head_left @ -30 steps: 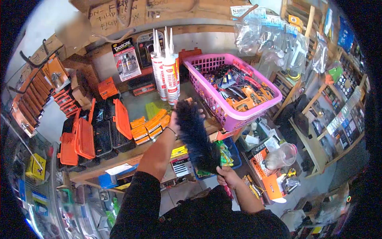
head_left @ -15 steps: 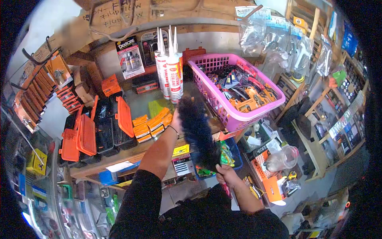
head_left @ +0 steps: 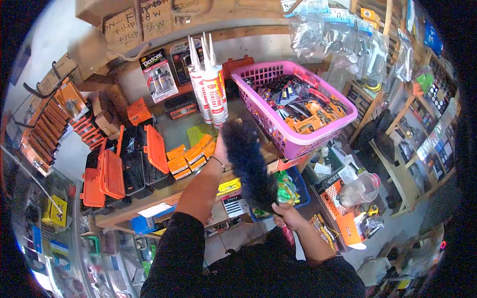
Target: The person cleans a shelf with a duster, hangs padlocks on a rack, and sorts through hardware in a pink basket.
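Observation:
A dark, fluffy duster (head_left: 247, 166) slants across the front of the counter, with its pinkish handle end low by my body. My right hand (head_left: 290, 217) is closed round that lower end. At the far end, my left hand (head_left: 222, 149) reaches in beside the duster's head, its fingers hidden behind the fluff. Just beyond stand several white silicone sealant tubes (head_left: 212, 94) with long nozzles, their bases right above the duster's head. Small orange-yellow boxes (head_left: 193, 157) lie left of my left hand, near a yellow-green piece (head_left: 199, 135).
A pink basket (head_left: 280, 133) of packaged goods stands right of the tubes. Black cases with orange lids (head_left: 157, 148) line the counter's left. Below the basket is a blue bin (head_left: 301, 191) of green packets. A clear plastic jar (head_left: 365, 187) lies at right; plastic bags (head_left: 343, 44) hang above.
The whole view has shifted and turned slightly. Both hands keep nearly the same pose, and my right hand still grips the duster.

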Action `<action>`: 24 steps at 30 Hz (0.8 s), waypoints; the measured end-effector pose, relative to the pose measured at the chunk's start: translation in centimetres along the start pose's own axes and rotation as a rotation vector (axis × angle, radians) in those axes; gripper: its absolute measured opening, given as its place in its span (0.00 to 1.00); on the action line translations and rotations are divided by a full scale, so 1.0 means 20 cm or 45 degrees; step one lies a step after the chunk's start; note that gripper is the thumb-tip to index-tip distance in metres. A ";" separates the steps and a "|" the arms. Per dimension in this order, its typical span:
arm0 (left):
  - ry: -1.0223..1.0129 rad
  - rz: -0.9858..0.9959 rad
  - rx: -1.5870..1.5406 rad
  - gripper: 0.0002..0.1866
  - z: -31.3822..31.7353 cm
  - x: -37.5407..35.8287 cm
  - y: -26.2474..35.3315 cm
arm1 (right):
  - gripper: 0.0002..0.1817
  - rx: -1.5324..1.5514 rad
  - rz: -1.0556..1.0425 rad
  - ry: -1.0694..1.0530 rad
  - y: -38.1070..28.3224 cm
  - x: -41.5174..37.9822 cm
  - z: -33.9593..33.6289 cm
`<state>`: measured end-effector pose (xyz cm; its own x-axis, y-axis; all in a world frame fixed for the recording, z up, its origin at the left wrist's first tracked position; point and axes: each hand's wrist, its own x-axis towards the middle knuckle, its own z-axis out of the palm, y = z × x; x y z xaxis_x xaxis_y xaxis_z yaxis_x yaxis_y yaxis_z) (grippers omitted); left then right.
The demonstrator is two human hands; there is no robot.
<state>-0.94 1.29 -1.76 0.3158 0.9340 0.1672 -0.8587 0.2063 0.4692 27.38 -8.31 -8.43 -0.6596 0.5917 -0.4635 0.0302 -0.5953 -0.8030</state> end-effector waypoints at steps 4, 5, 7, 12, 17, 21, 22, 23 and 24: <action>0.402 0.115 0.097 0.39 0.21 -0.03 -0.03 | 0.20 0.031 -0.122 0.153 0.00 0.01 0.01; 0.401 0.115 0.100 0.39 0.20 -0.03 -0.02 | 0.20 0.024 -0.075 0.117 0.01 0.01 0.01; -0.034 0.106 0.074 0.36 0.09 -0.02 -0.01 | 0.20 -0.073 -0.049 -0.002 0.00 -0.01 0.02; 0.164 0.097 -0.013 0.32 0.14 -0.01 -0.02 | 0.21 -0.043 -0.100 0.137 -0.04 0.01 0.03; -0.267 -0.027 -0.033 0.44 -0.05 -0.01 -0.01 | 0.19 -0.063 0.009 0.020 -0.11 -0.02 0.00; 0.242 0.064 -0.035 0.44 0.09 0.01 -0.02 | 0.19 -0.026 -0.073 0.114 -0.11 0.02 -0.04; 0.246 0.071 -0.042 0.44 0.07 0.00 -0.02 | 0.19 0.040 -0.041 0.115 -0.09 0.03 -0.04; 0.284 0.034 0.026 0.44 0.05 -0.02 -0.02 | 0.19 -0.012 -0.049 0.014 -0.05 0.03 -0.05; 0.323 -0.004 0.096 0.45 0.06 -0.03 -0.01 | 0.19 -0.015 -0.038 0.009 -0.05 0.02 -0.03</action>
<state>-0.44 0.24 -0.96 0.1990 0.9786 -0.0530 -0.8221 0.1961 0.5344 27.65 -7.15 -8.04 -0.6550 0.6129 -0.4419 0.0194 -0.5710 -0.8207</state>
